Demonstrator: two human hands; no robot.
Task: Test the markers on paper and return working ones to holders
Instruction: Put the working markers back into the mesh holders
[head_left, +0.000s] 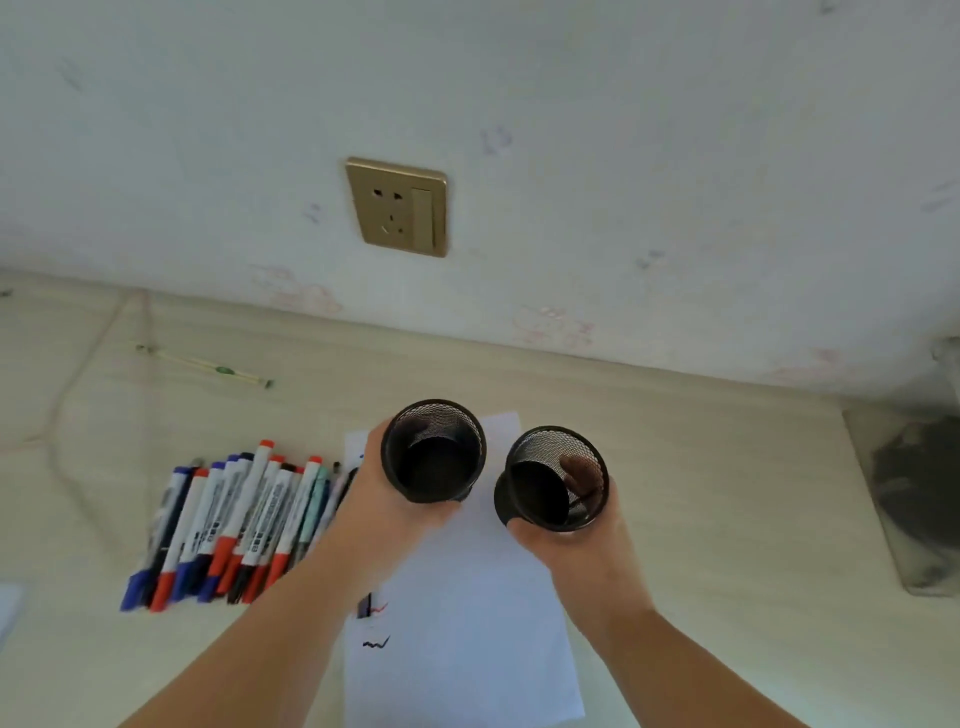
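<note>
Two black mesh holders are held above a white sheet of paper (467, 623). My left hand (384, 499) grips the left mesh holder (434, 449) around its side; my right hand (571, 540) grips the right mesh holder (556, 478), fingers showing through the mesh. Both holders look empty inside. A row of several markers (234, 519) with red, blue and black caps lies on the table to the left of the paper. The paper carries a few small scribbles (375, 623) near its left edge.
The light wooden table (701, 519) ends at a white wall with a gold socket plate (397, 207). A thin stick (208, 366) lies at the back left. A grey tray-like object (914, 499) sits at the right edge.
</note>
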